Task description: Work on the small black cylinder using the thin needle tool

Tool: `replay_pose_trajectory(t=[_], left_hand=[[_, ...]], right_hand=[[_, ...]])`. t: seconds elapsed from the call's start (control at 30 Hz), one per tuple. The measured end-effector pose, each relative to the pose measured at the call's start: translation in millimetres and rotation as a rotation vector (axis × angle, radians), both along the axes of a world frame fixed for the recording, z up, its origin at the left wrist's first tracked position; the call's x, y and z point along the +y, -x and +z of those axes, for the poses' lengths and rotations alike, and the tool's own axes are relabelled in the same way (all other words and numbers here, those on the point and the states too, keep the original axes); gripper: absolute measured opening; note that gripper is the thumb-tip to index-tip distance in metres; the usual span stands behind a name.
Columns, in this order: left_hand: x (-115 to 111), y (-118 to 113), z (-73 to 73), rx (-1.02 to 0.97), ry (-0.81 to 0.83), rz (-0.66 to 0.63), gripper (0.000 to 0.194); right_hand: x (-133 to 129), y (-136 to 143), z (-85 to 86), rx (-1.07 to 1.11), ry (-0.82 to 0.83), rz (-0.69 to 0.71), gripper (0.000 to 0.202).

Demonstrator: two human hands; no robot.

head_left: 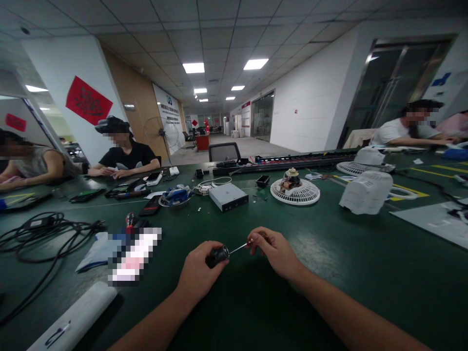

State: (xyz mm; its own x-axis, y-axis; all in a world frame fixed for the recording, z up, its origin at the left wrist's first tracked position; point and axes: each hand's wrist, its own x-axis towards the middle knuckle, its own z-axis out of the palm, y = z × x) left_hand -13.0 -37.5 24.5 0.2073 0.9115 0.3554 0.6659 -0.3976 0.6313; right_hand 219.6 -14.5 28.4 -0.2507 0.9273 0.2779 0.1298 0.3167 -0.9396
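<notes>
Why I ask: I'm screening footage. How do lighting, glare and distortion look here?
Head view: dim overall, though the ceiling lights burn white; a soft, pale sheen on the green tabletop beside the right hand; darker tabletop nearest the camera; wide-angle stretch towards the edges; a mosaic patch hides detail at left.

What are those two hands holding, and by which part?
The left hand grips a dark cylinder around its sides; the right hand grips a screwdriver by its reddish handle.

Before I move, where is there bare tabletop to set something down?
The green tabletop lies bare between the right hand and white panel, and between the left hand and disc drive. Crowded: far left, under black cables, and beyond the drive.
</notes>
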Motion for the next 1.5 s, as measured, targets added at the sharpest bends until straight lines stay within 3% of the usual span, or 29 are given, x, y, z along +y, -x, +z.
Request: replay_pose_trajectory(t=[0.63,0.77,0.9,0.97,1.07,1.13,1.3,1.5], left_hand=[[1,0,-0.8,0.002,0.026,0.0,0.024],[1,1,-1.7,0.008,0.026,0.01,0.025],[2,2,-4.3,0.013,0.024,0.017,0.026],[2,2,-4.7,0.01,0.02,0.018,0.025],[1,1,-3.9,-0.005,0.014,0.029,0.024],[1,0,-3.4,-0.018,0.017,0.039,0.025],[2,1,-4.2,-0.024,0.043,0.045,0.026],[3,1,-4.4,-0.004,0.033,0.017,0.025]], right_hand=[[-5,2,-1.5,-0.073,-0.04,0.01,0.026],[-7,1,0.6,-0.122,-0.158,-0.078,0.024],[-17,-7,13.7,-0.134,-0.399,-0.149,0.027],[-29,-8,18.3,-0.298,-0.541,-0.001,0.025],[-51,4,13.2,-0.694,-0.918,0.48,0.024],[-62,19,4.5,-0.846,-1.024,0.61,0.018],[-62,36,-6.0,-1.037,-0.819,0.566,0.021],[-40,23,-0.3,-1.0,-0.798,0.371,0.046]])
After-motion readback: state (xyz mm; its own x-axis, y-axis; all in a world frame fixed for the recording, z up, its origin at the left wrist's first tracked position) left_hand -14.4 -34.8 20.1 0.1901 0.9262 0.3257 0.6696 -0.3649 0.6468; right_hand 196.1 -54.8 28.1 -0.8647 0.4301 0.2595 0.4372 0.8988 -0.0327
